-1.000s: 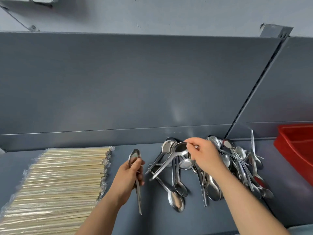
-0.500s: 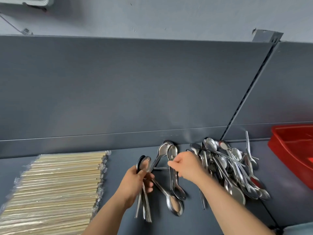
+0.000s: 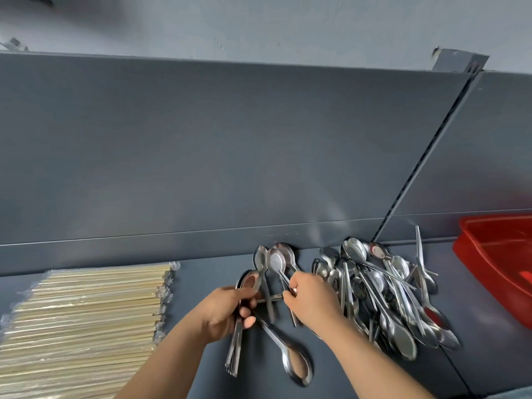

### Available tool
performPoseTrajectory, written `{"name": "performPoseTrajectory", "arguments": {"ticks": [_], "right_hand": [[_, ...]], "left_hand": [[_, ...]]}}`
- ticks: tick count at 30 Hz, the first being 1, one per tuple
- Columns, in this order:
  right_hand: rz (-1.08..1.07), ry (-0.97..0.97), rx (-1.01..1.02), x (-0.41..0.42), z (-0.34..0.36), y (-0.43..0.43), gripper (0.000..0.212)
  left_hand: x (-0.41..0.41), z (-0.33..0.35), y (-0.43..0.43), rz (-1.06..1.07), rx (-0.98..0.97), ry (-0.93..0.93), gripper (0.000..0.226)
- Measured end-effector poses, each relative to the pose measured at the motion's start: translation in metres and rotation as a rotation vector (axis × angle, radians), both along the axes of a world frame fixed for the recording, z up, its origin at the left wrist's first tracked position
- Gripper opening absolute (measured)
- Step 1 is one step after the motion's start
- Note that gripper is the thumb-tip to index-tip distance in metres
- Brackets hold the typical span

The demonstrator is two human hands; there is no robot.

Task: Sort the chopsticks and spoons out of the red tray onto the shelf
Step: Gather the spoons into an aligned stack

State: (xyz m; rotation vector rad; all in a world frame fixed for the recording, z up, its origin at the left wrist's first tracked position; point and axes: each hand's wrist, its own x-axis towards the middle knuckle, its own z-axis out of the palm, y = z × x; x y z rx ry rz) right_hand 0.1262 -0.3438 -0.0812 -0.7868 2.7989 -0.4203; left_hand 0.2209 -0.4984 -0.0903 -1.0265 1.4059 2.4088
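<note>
The wrapped chopsticks (image 3: 86, 318) lay in a tidy block at the left of the grey shelf (image 3: 475, 341), well apart from the red tray (image 3: 495, 263) at the far right. The visible part of the tray looked bare, though most of it was out of view, so the emptying seemed largely done. What remained, by my judgement, was ordering the spoons. The left hand (image 3: 227, 309) was clamped round a nested bundle of spoons (image 3: 234, 355), handles fanning toward the person. The right hand (image 3: 311, 300) pinched the handle of a single spoon (image 3: 275, 260) near the back wall. A jumbled spoon pile (image 3: 388, 298) lay just to its right, unsorted, and one larger spoon (image 3: 296, 367) lay beside the bundle.
</note>
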Motion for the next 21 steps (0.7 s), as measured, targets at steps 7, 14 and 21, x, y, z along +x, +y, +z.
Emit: {"name": "performPoseTrajectory", "arguments": {"ticks": [7,14,21], "right_hand": [[0.01,0.022,-0.082,-0.006,-0.007,-0.004,0.016],[0.081,0.087,0.124,0.001,-0.008,-0.01,0.03],[0.098,0.099,0.103,0.001,-0.007,-0.011,0.012]], "left_hand": [[0.005,-0.006,-0.01,0.222,0.004,0.036,0.029],[0.006,-0.006,-0.017,0.329,0.045,0.088,0.018],[0.008,-0.008,-0.012,0.357,0.094,0.127,0.008]]}}
